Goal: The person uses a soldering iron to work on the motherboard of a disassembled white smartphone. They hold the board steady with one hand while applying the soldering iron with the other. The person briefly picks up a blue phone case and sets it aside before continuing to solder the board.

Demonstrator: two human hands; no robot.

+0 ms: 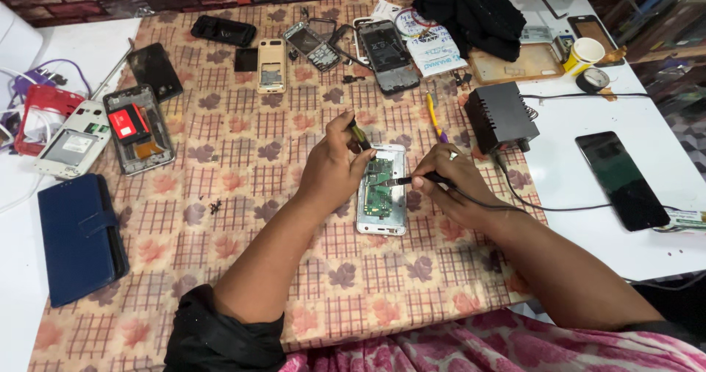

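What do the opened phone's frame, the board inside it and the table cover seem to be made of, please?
Phone frame: silvery, probably plastic or metal; its light sheen leaves that open.
Board: green circuit board, with small dark parts.
Table cover: patterned cloth or vinyl, matte, slightly creased.
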